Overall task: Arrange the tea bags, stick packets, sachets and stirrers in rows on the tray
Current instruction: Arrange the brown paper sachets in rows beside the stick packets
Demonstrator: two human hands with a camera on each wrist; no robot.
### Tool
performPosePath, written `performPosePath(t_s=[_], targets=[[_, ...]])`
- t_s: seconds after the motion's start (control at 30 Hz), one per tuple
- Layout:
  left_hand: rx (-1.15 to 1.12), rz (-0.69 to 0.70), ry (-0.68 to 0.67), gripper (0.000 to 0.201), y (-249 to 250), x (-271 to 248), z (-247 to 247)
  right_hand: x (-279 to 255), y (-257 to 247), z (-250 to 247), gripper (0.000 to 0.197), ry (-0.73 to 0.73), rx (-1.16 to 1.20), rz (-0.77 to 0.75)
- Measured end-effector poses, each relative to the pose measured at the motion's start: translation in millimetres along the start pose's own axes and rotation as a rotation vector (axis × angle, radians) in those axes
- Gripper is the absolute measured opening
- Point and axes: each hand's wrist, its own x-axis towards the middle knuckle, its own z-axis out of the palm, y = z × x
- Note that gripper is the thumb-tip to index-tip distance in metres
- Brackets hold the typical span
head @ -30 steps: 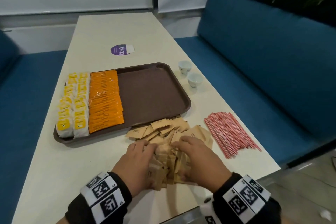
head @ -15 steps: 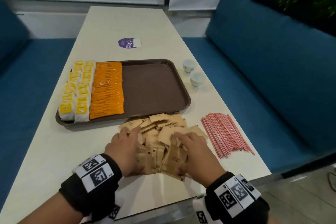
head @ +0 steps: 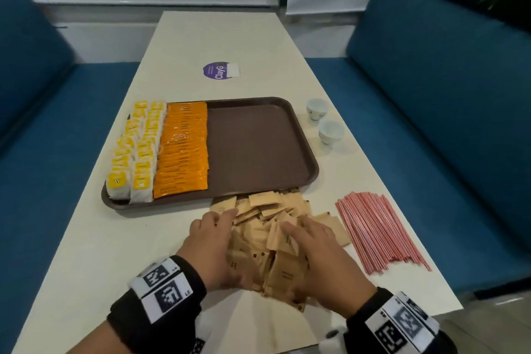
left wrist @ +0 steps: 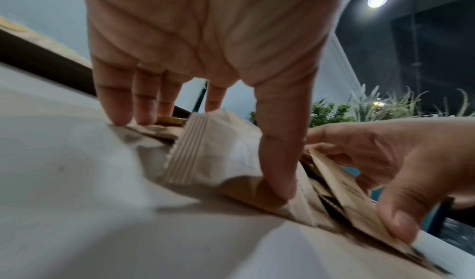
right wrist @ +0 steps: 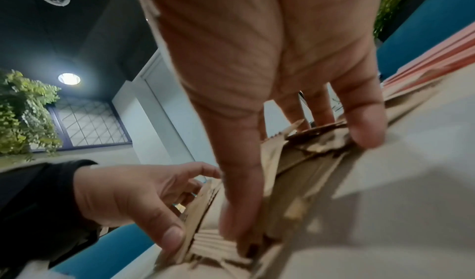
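Both hands sit on the pile of brown sachets [head: 273, 227] that lies on the surface [head: 94, 253] just in front of the tray [head: 258, 146]. The left hand [head: 211, 247] rests against the left side of the pile, its straight fingers [left wrist: 115, 100] touching down at the far sachets and its thumb pressing one sachet near the front. The right hand [head: 319, 256] covers the right side, fingers spread across the top of the pile and thumb down against the near edge. The two hands stand a little apart, with a bunch of sachets pressed upright between them; the wrist views are blurred, so whether either hand actually pinches a sachet is hard to tell.

On the tray, two rows of yellow tea bags [head: 135, 152] fill the left edge, and a row of orange stick packets [head: 184, 149] lies just beside them. The right half of the tray shows bare brown. A loose bundle of pink stirrers [head: 376, 230] lies on the surface to the right of the sachets, near but apart from them. Two small white cups [head: 323, 121] stand beside the tray's right rim.
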Motion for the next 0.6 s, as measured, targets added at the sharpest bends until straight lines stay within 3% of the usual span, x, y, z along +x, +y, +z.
performPosePath(t_s=[0.23, 0.6], targets=[[-0.051, 0.107, -0.011, 0.101, -4.6, 11.2, -6.4, 12.1, -12.9, -5.2, 0.095, 0.041, -0.018, 0.008], [-0.111, 0.158, -0.051, 0.075, -4.1, 16.1, -5.7, 36.4, -28.5, -7.6, 0.086, -0.002, -0.081, 0.014]])
